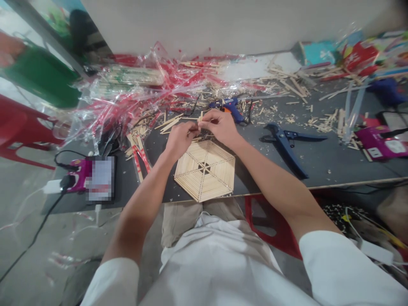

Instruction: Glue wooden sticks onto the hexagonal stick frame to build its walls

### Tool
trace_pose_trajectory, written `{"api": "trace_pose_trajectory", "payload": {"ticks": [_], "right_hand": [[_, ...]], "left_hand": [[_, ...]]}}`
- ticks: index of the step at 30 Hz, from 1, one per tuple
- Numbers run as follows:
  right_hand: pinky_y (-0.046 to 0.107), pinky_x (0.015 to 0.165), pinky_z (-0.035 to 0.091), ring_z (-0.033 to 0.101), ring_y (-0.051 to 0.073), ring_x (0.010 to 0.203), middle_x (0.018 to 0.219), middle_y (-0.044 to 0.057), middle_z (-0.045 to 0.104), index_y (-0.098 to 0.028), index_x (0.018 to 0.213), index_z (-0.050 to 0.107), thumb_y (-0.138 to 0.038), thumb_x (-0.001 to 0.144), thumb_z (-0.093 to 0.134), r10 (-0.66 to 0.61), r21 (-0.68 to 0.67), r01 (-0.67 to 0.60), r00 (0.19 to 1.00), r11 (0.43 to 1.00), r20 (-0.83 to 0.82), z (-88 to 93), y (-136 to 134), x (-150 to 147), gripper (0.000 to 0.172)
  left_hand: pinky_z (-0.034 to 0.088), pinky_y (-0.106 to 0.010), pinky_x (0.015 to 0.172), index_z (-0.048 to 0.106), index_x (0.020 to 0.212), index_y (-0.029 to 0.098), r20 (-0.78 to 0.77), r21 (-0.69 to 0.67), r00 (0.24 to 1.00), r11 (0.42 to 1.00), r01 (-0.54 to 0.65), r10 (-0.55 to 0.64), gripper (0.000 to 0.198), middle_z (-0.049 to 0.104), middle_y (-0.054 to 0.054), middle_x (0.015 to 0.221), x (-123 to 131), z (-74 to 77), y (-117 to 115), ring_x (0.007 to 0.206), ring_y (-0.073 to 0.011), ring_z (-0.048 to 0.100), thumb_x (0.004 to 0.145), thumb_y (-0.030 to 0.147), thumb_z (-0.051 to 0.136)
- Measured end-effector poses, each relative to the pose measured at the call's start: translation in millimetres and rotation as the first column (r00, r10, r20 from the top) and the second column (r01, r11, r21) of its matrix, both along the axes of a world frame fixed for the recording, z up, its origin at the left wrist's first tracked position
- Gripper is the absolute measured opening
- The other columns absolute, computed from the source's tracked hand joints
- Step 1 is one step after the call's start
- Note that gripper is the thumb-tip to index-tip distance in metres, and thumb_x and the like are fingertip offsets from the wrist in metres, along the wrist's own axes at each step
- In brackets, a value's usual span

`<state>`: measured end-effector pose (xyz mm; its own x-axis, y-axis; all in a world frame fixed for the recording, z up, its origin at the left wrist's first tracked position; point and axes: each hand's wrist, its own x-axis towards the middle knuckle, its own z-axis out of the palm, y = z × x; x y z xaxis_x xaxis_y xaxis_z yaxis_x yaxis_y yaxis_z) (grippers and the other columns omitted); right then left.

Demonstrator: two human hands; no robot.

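Note:
A flat hexagon built from thin wooden sticks [205, 170] lies on the dark board [261, 170] near its front edge. Just beyond the hexagon's far side my left hand [180, 138] and my right hand [219, 126] meet. Both pinch a short wooden stick [199, 121] between closed fingertips. Loose sticks [168, 124] lie on the board to the left of my hands.
A blue glue gun [231, 107] rests behind my right hand, blue cutters [287, 142] to its right. Crumpled red-and-clear wrappers [134, 93] pile up at the back left. A pink device [81, 176] with cables sits left, a purple box [381, 144] far right. Stick scraps litter the back.

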<state>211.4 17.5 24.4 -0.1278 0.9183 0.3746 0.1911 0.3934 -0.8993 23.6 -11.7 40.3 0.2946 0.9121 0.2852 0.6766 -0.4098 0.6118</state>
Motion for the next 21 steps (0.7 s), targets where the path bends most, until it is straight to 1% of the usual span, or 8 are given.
{"api": "trace_pose_trajectory", "payload": {"ticks": [3,6,9,13,15,17,19,21], "right_hand": [[0.034,0.08,0.05,0.063,0.016,0.082,0.085,0.0,0.071,-0.022,0.075,0.075,-0.021,0.077,0.087,-0.025,-0.008,0.025,0.998,1.0,-0.06,-0.3,1.7,0.9,0.012],[0.033,0.08,0.051,0.065,0.015,0.081,0.084,-0.001,0.072,-0.022,0.077,0.074,-0.023,0.079,0.085,0.002,-0.036,-0.008,0.989,0.999,-0.15,-2.8,2.9,2.5,0.011],[0.033,0.082,0.052,0.066,0.015,0.083,0.084,-0.001,0.073,-0.023,0.078,0.073,-0.033,0.079,0.087,0.025,-0.041,-0.033,0.98,0.999,-0.198,-3.9,3.4,4.3,0.017],[0.033,0.082,0.054,0.065,0.016,0.081,0.084,-0.001,0.072,-0.024,0.076,0.07,-0.05,0.076,0.09,-0.033,-0.076,0.017,0.976,0.997,-0.216,-0.8,3.5,5.4,0.032],[0.034,0.081,0.054,0.064,0.016,0.08,0.083,0.0,0.072,-0.023,0.076,0.071,-0.046,0.075,0.091,-0.058,-0.092,0.041,0.98,0.995,-0.19,1.3,2.1,4.4,0.031],[0.034,0.08,0.053,0.064,0.016,0.079,0.082,0.0,0.071,-0.022,0.076,0.072,-0.036,0.076,0.091,-0.064,-0.091,0.052,0.989,0.994,-0.135,3.0,-0.6,2.3,0.023],[0.034,0.08,0.052,0.064,0.016,0.079,0.082,0.0,0.071,-0.021,0.076,0.073,-0.027,0.077,0.089,-0.051,-0.084,0.043,0.994,0.996,-0.093,4.1,-3.9,-0.1,0.017],[0.034,0.081,0.052,0.064,0.016,0.079,0.083,0.0,0.072,-0.021,0.076,0.074,-0.025,0.077,0.088,-0.025,-0.094,0.016,0.995,0.995,-0.1,4.9,-7.1,-2.2,0.014]], "left_hand": [[0.053,-0.033,0.086,0.08,0.097,0.019,-0.058,0.01,0.998,1.0,0.012,-0.012,0.012,0.082,-0.005,0.095,-1.9,-0.7,0.6,0.094,-0.0203,0.072,0.088,0.012,0.075],[0.054,-0.033,0.087,0.079,0.099,0.02,-0.056,0.021,0.998,0.999,0.024,-0.023,0.012,0.081,-0.005,0.094,-2.8,-1.8,0.5,0.095,-0.0206,0.072,0.09,0.013,0.074],[0.054,-0.033,0.088,0.078,0.1,0.019,-0.028,0.024,0.999,0.999,0.043,-0.043,0.015,0.08,-0.005,0.093,-3.0,-2.3,-0.1,0.094,-0.0202,0.072,0.089,0.01,0.072],[0.053,-0.035,0.09,0.077,0.105,0.019,-0.033,-0.003,0.999,0.999,0.038,-0.038,0.017,0.08,-0.006,0.093,-3.7,-0.9,-1.5,0.096,-0.0215,0.071,0.09,0.012,0.071],[0.052,-0.036,0.093,0.077,0.108,0.019,-0.033,0.013,0.999,1.0,0.028,-0.027,0.018,0.08,-0.007,0.098,-3.8,0.9,-2.6,0.1,-0.0219,0.07,0.093,0.014,0.068],[0.052,-0.036,0.095,0.078,0.107,0.02,-0.028,0.041,0.999,0.999,0.024,-0.023,0.017,0.08,-0.007,0.103,-3.1,3.0,-3.5,0.103,-0.0219,0.07,0.096,0.016,0.065],[0.052,-0.035,0.094,0.079,0.104,0.02,-0.006,0.036,1.0,0.999,0.019,-0.019,0.014,0.081,-0.006,0.103,-1.8,4.7,-3.6,0.101,-0.0214,0.07,0.096,0.019,0.067],[0.052,-0.034,0.09,0.079,0.102,0.02,0.045,-0.005,0.999,1.0,0.007,-0.007,0.012,0.081,-0.006,0.1,-0.2,5.5,-3.1,0.094,-0.02,0.07,0.096,0.022,0.069]]}}
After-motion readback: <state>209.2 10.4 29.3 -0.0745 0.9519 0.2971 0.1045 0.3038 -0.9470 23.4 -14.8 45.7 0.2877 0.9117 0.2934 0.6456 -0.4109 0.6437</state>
